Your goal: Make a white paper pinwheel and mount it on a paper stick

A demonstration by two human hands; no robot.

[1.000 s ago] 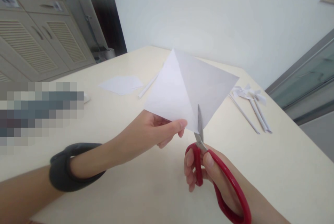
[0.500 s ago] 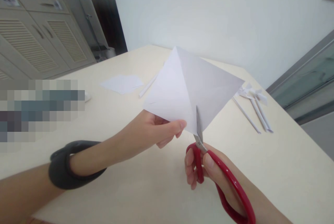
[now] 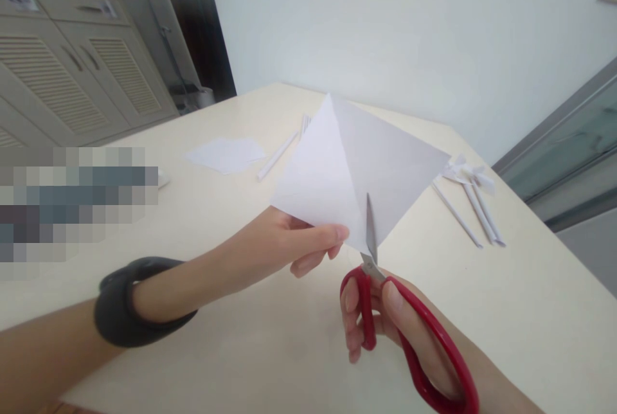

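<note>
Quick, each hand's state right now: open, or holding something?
Left hand: closed, pinching the creased white paper near its lower edge.
Right hand: holding red scissors.

The sheet [image 3: 315, 173] is thin, smooth, matt paper. The scissors [image 3: 369, 267] have smooth metal blades [image 3: 371, 227] and glossy handles [image 3: 367, 314] that look plastic. The wristband [image 3: 113, 314] looks like matt rubber, the rolled sticks [image 3: 277, 157] like paper. The table [image 3: 231, 356] is smooth with a faint sheen, the wall [image 3: 385, 28] matt, the cabinet doors [image 3: 36, 89] ridged with slats.
</note>
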